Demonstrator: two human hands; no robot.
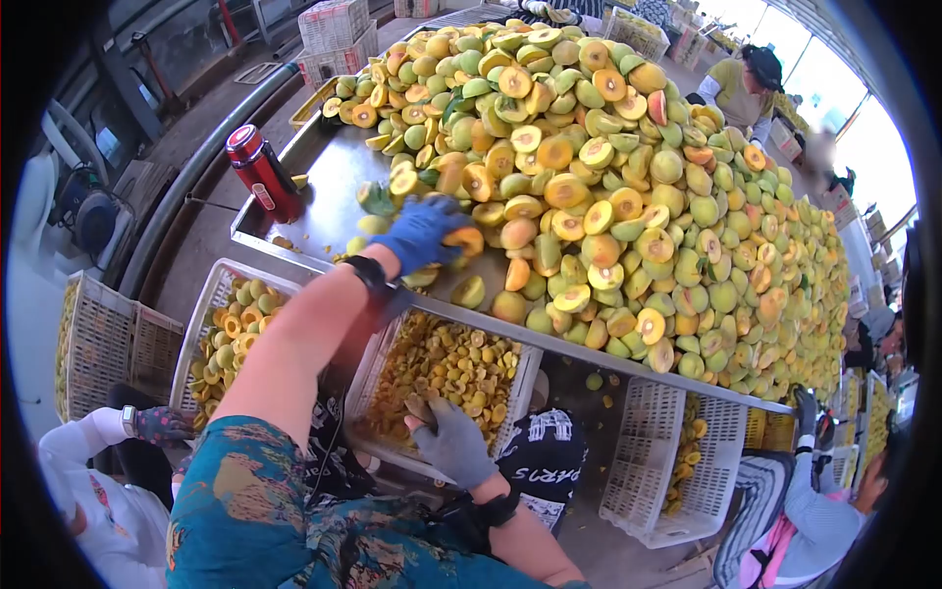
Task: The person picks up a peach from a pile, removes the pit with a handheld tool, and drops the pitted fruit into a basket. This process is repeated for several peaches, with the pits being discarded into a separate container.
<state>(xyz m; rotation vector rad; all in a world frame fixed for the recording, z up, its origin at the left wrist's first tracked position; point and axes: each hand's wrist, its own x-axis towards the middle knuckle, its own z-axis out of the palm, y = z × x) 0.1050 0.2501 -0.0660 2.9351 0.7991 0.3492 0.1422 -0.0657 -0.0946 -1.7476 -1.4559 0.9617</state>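
Note:
My left hand point(420, 236), in a blue glove, reaches over the near edge of the metal table. Its fingers curl round an orange peach half point(464, 240) beside the heap of cut peaches point(599, 187). Many halves in the heap show yellow flesh and some show pits. Lower down, my right hand point(453, 444), in a grey glove, is over a white crate point(525, 393) filled with small yellow-brown fruit pieces point(461, 358). Its fingers are bent together round something small and brownish that I cannot make out.
A red flask point(267, 177) stands at the table's left corner. White crates point(103, 334) sit at left, another crate point(628, 471) at right under the table edge point(628, 363). Co-workers sit on both sides point(108, 491) point(819, 520); another person point(741, 88) stands behind the heap.

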